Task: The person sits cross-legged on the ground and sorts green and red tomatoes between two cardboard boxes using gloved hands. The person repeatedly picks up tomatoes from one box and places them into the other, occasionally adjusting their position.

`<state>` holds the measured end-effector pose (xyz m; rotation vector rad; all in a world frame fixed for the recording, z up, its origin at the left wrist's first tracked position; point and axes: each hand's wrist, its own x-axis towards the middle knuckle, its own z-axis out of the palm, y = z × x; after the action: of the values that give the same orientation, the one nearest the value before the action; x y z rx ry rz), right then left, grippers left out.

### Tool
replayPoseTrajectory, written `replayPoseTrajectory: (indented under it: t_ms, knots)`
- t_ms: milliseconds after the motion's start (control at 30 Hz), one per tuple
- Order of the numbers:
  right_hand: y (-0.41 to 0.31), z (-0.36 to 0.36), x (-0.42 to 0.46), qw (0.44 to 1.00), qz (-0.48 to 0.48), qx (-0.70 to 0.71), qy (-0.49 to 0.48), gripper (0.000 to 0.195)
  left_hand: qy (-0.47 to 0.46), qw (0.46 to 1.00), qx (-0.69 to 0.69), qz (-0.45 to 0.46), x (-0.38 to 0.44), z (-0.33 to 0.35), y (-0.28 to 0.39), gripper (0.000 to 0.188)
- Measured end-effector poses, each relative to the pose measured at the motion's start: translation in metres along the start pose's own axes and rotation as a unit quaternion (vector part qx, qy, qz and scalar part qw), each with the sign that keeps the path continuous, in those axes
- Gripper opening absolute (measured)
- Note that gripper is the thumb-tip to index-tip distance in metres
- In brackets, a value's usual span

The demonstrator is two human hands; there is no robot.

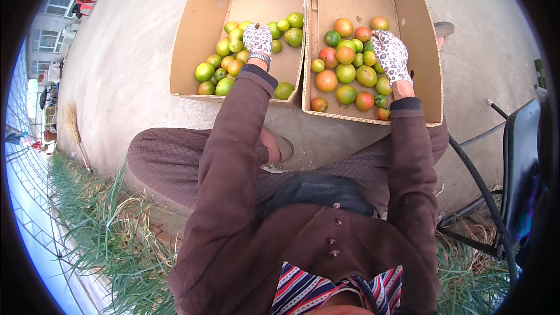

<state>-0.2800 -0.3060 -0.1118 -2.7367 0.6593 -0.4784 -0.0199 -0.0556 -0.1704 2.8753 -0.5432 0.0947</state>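
My left hand [258, 40], in a spotted white glove with a watch at the wrist, reaches into the left cardboard box [191, 52]. Its fingers are curled among mostly green tomatoes [222, 46], and their grip is hidden. Over the right cardboard box [422, 59] is my right hand [391, 56], gloved the same way. Its fingertips are just below an orange-green tomato [379, 23] and beside a red one [362, 33]; whether they hold anything is not visible. Green, orange and reddish tomatoes [345, 73] lie loose in this box. A single green tomato [284, 90] sits at the left box's near right corner.
The boxes stand side by side on concrete ground [118, 61], just beyond my bent legs [170, 153]. A dark folding chair [518, 157] is close on my right. Green leafy plants [94, 214] grow at lower left, near a broom [75, 129]. A red chair [83, 0] stands farther off.
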Motion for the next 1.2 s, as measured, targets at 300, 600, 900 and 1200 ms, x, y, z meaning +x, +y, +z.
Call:
replayPoseTrajectory:
  t_ms: [300, 600, 900, 1200]
  knots:
    - [0.018, 0.031, -0.007, 0.999, -0.041, -0.027, -0.001, 0.032, -0.066, 0.989, 0.018, 0.127, 0.011, 0.019, 0.059, 0.056]
    - [0.012, 0.029, -0.005, 0.998, -0.069, -0.011, 0.007, 0.03, 0.003, 0.992, 0.029, 0.119, 0.012, 0.019, 0.055, 0.028]
    - [-0.046, -0.019, -0.007, 0.972, -0.027, 0.205, 0.114, 0.058, 0.098, 0.858, -0.489, 0.121, -0.038, -0.105, 0.127, 0.034]
    - [-0.04, -0.011, -0.007, 0.965, -0.05, 0.216, 0.143, 0.047, -0.023, 0.811, -0.534, 0.239, -0.084, -0.081, 0.159, 0.046]
